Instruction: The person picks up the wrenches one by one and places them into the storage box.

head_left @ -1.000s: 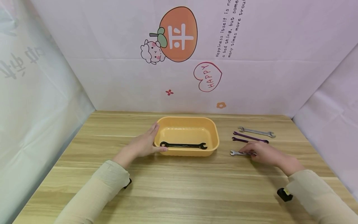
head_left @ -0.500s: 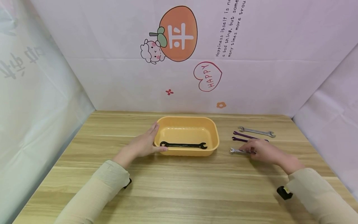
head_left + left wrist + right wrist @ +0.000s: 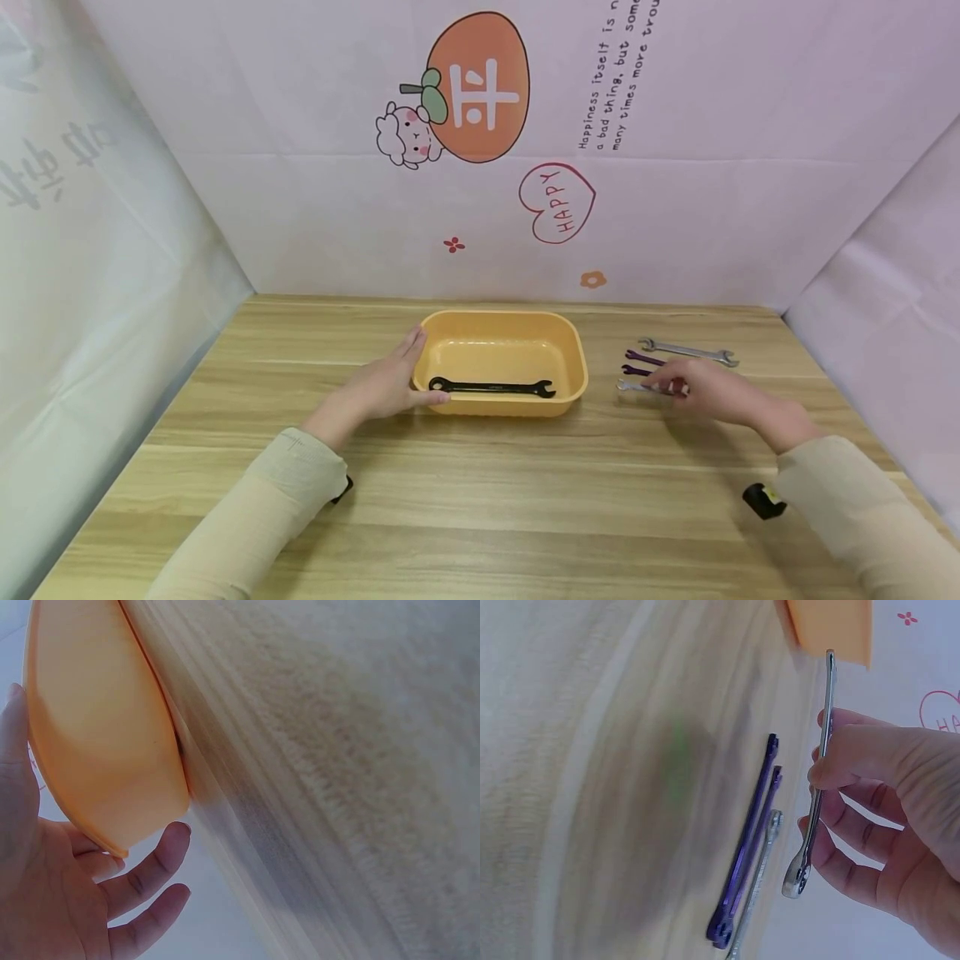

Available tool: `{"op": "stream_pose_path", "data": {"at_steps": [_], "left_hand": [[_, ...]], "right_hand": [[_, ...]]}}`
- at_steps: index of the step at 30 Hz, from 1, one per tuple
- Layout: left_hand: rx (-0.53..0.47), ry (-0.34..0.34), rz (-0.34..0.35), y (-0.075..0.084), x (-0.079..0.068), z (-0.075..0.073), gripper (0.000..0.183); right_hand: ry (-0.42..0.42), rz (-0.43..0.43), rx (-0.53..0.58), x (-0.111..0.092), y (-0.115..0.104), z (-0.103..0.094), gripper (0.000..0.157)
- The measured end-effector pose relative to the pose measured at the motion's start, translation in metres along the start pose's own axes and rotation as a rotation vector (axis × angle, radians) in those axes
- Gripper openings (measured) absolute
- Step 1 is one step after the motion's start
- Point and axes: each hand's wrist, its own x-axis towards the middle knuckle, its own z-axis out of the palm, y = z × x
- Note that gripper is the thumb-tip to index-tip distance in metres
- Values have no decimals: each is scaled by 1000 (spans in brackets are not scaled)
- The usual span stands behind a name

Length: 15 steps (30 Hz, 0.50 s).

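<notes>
Tabletop (image 3: 480,508) | hands: left (image 3: 386,387) touches tray (image 3: 501,408) | right (image 3: 708,396) pinches silver wrench (image 3: 828,705) (raised)

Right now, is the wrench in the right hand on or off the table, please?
Off: the right wrist view shows the silver wrench pinched in the right hand, clear of the table.

Bright, even light fills the head view, leaving small white glints on the far inner wall of the yellow basin (image 3: 501,408) and a soft-edged shadow on the tabletop (image 3: 487,517) toward four o'clock, under the right hand (image 3: 712,396). The left wrist view is dimmer and hazy, the tabletop smeared out of focus toward three o'clock. In the right wrist view, blur spreads toward nine o'clock (a faint green smudge hangs off centre, toward ten), while the wrench (image 3: 812,814) shows a pale metallic sheen.
</notes>
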Motion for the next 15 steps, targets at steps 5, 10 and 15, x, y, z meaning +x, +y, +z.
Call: {"op": "stream_pose_path", "data": {"at_steps": [5,10,15], "left_hand": [[-1,3,7,0,0,0,121],[-2,3,5,0,0,0,122],[-5,0,3,1,-1,0,120]], "right_hand": [[-17,16,15,4,-6,-9,34],[-31,24,5,9,-12,-17,39],[-36,29,6,14,-17,-21,41]]}}
